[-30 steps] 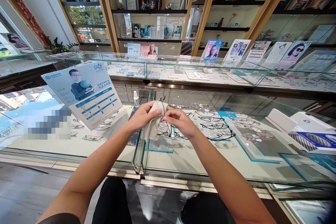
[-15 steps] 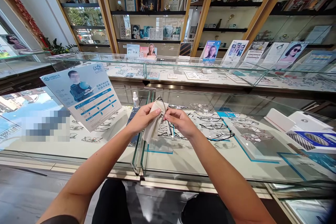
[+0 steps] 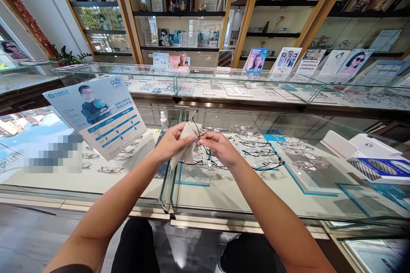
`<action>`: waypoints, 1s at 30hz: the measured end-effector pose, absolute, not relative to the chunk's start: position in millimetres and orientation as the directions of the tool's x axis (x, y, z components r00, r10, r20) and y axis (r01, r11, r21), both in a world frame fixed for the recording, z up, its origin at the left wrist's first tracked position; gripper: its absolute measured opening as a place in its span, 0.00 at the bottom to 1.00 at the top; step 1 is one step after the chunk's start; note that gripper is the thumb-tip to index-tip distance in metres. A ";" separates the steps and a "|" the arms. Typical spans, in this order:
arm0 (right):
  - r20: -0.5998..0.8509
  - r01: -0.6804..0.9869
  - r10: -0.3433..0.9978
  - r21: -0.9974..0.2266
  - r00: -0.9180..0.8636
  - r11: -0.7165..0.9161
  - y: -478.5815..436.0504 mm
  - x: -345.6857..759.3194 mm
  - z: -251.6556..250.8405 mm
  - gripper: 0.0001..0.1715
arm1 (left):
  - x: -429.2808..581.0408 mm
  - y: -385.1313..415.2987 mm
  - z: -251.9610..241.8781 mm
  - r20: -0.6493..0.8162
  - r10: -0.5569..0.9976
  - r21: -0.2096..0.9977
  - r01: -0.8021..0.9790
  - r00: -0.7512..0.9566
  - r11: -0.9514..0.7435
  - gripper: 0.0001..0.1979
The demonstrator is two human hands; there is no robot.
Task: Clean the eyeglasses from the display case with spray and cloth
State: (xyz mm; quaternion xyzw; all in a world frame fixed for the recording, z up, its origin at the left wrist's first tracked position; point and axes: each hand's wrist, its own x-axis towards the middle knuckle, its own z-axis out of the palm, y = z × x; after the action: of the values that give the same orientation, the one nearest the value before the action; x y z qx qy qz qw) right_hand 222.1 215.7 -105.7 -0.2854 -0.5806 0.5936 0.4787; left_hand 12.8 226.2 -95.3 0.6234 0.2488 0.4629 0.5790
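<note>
Over the glass display case, my left hand (image 3: 173, 144) is closed on a cream cleaning cloth (image 3: 184, 153), folded about a pair of eyeglasses (image 3: 194, 124). Only a thin dark part of the glasses sticks up above the cloth; the lenses are mostly covered. My right hand (image 3: 219, 146) pinches the glasses' frame from the right, its fingertips close to the left thumb. Just behind my left hand stands a small white spray bottle (image 3: 163, 121).
A large blue-and-white sign (image 3: 99, 115) leans on the case at left. Rows of eyeglasses (image 3: 259, 153) lie under the glass. At right sits an open white box (image 3: 368, 153). A second glass counter (image 3: 208, 77) runs behind, before shelves.
The cloth and glasses have turned slightly between my hands, and the upright dark part has shifted. The view has moved a little. Both hands keep their hold.
</note>
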 end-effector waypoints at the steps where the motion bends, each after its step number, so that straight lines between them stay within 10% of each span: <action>1: 0.215 -0.235 0.897 -0.963 -0.386 0.130 216.0 221.4 -106.5 0.19 | 13.3 226.3 -95.5 0.294 0.848 0.951 -0.226 0.441 -0.212 0.24; 11: 0.204 -0.178 0.833 -0.976 -0.514 0.129 211.7 218.1 -102.5 0.21 | 17.2 224.5 -96.4 0.341 0.880 0.940 -0.148 0.330 -0.309 0.25; 20: 0.191 -0.182 0.869 -0.976 -0.457 0.118 216.8 224.6 -103.6 0.20 | 0.4 233.0 -83.5 0.324 0.748 0.942 -0.127 0.580 -0.310 0.21; 30: 0.256 -0.220 0.782 -0.963 -0.568 0.156 217.6 219.7 -111.1 0.24 | 12.2 228.3 -99.0 0.447 0.836 0.886 -0.030 0.317 -0.462 0.25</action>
State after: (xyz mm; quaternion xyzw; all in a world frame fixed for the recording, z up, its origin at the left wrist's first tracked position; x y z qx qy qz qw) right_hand 219.7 217.6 -111.1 -0.2195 -0.6405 0.6113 0.4097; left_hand 12.2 228.3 -99.0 0.6894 0.2925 0.5058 0.4282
